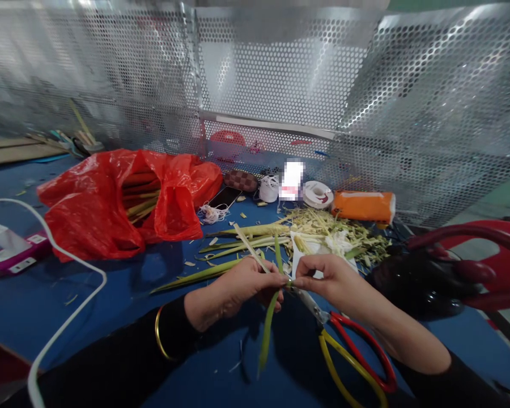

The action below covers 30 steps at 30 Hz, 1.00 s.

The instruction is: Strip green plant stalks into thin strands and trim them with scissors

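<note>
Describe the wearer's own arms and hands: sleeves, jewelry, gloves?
Left hand and right hand: no gloves. Left sleeve: black, reaching near the wrist, gold bangle over it. Right sleeve: black, ending up the forearm.

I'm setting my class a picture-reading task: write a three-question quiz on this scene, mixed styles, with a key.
1. What does the left hand hold?
2. True or false: the orange package lies to the left of the red plastic bag.
3. The handles of the scissors are: A) both red; B) one red, one yellow; C) both black.

Key:
1. Plant strips, one pale and one green.
2. False: the orange package is to the right of the red plastic bag.
3. B.
</note>
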{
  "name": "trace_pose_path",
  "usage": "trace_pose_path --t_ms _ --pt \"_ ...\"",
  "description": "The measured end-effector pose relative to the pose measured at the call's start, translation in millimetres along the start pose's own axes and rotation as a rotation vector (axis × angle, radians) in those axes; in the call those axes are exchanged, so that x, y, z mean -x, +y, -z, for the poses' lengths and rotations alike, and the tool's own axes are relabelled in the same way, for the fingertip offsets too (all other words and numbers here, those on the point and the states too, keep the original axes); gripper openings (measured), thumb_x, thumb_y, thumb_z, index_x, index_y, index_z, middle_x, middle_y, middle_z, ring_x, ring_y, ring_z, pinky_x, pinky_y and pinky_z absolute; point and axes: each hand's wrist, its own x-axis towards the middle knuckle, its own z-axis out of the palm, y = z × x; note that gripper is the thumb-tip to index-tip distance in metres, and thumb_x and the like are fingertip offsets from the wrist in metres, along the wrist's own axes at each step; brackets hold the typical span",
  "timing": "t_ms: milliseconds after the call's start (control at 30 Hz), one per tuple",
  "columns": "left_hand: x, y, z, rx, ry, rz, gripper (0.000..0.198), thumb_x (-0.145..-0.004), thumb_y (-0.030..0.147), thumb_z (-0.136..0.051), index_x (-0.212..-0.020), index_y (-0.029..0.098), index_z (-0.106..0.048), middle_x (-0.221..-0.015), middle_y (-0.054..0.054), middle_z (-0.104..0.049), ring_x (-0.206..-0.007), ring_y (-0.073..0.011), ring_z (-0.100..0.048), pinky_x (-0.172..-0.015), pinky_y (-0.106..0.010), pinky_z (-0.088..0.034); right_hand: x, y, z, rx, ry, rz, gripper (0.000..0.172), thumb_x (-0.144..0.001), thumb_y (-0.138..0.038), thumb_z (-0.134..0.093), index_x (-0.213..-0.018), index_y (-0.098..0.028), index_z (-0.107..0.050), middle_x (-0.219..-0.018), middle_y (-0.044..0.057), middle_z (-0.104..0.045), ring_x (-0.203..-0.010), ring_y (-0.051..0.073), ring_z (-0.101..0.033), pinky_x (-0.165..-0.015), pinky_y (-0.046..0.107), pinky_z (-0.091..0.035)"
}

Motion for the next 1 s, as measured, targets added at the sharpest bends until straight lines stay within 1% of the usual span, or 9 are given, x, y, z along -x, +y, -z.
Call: trace_pose_path --t_ms 233,367,433,500,600,667,733,900,1000 --pt "-1.1 -1.0 -0.4 -0.018 0.020 0.009 0.039 -0.052 0.044 -0.081 -0.063 0.014 -0.058 -0.055 -0.001 -0.064 -0.049 -0.0120 -0.059 -0.055 -0.025 -0.046 -1.0 3.6 -1.9 0.040 -0.016 0.033 0.019 -0.077 -0.026 -0.062 -0.060 -0.019 -0.056 -0.059 -0.002 -0.055 -0.060 0.014 -0.048 -0.057 0.025 -0.035" --pt "-2.7 -0.4 1.4 -0.017 0.051 -0.017 0.037 -0.056 0.044 -0.079 -0.063 0.013 -0.061 -0.055 -0.002 -0.064 -0.047 -0.0103 -0.057 -0.052 -0.023 -0.045 -4.5 11.7 -2.2 0.072 0.025 0.083 0.018 -0.080 -0.025 -0.062 -0.063 -0.019 -0.060 -0.061 -0.001 -0.060 -0.061 0.015 -0.053 -0.058 0.026 -0.039" --pt "-2.7 1.5 3.3 0.019 0.067 -0.026 0.037 -0.064 0.046 -0.074 -0.065 0.011 -0.063 -0.058 -0.004 -0.065 -0.048 -0.0108 -0.058 -0.052 -0.023 -0.045 -6.0 15.0 -2.0 0.157 0.100 0.176 0.013 -0.082 -0.024 -0.061 -0.069 -0.020 -0.064 -0.068 0.000 -0.064 -0.068 0.017 -0.057 -0.064 0.028 -0.041" --pt "-1.7 4.6 5.2 0.083 0.077 -0.021 0.036 -0.071 0.046 -0.068 -0.068 0.010 -0.065 -0.063 -0.006 -0.066 -0.052 -0.0121 -0.061 -0.054 -0.023 -0.045 -6.2 15.3 -1.7 0.304 0.226 0.317 0.005 -0.083 -0.022 -0.062 -0.082 -0.021 -0.067 -0.081 0.003 -0.067 -0.079 0.020 -0.059 -0.073 0.033 -0.041" --pt "0.1 8.5 7.2 0.148 0.082 -0.047 0.023 -0.069 0.033 -0.070 -0.070 0.010 -0.065 -0.065 -0.005 -0.066 -0.055 -0.0122 -0.062 -0.057 -0.023 -0.046 -4.2 10.6 -3.2 0.544 0.373 0.570 0.014 -0.085 -0.019 -0.059 -0.096 -0.021 -0.066 -0.088 0.006 -0.065 -0.084 0.022 -0.056 -0.076 0.037 -0.038" --pt "-0.2 8.4 7.8 0.153 0.076 -0.088 0.017 -0.065 0.025 -0.073 -0.067 0.012 -0.062 -0.061 -0.001 -0.062 -0.053 -0.0109 -0.060 -0.056 -0.023 -0.046 -2.1 7.1 -7.0 0.646 0.339 0.730 0.017 -0.087 -0.015 -0.053 -0.098 -0.019 -0.065 -0.081 0.004 -0.064 -0.075 0.019 -0.054 -0.073 0.035 -0.038" --pt "-1.9 5.8 7.8 0.152 0.069 -0.130 0.018 -0.064 0.023 -0.074 -0.064 0.013 -0.058 -0.056 0.002 -0.058 -0.050 -0.0093 -0.056 -0.054 -0.022 -0.045 -0.1 5.7 -12.7 0.714 0.284 0.840 0.019 -0.089 -0.011 -0.048 -0.098 -0.017 -0.064 -0.074 0.003 -0.063 -0.067 0.016 -0.053 -0.072 0.034 -0.038" --pt "-5.8 -1.6 4.9 0.082 0.116 -0.193 0.021 -0.066 0.027 -0.073 -0.067 0.013 -0.058 -0.056 0.002 -0.056 -0.048 -0.0075 -0.051 -0.046 -0.019 -0.039 6.0 10.9 -24.4 0.815 0.323 1.009 0.022 -0.091 -0.010 -0.042 -0.099 -0.009 -0.063 -0.074 0.006 -0.067 -0.069 0.017 -0.057 -0.073 0.035 -0.041" --pt "-5.5 -3.3 1.1 0.079 0.177 -0.206 0.021 -0.065 0.027 -0.074 -0.068 0.013 -0.059 -0.055 0.003 -0.055 -0.048 -0.0078 -0.051 -0.044 -0.018 -0.037 9.0 13.8 -27.6 0.828 0.333 1.037 0.024 -0.091 -0.009 -0.040 -0.099 -0.008 -0.063 -0.076 0.007 -0.069 -0.072 0.018 -0.059 -0.075 0.036 -0.043"
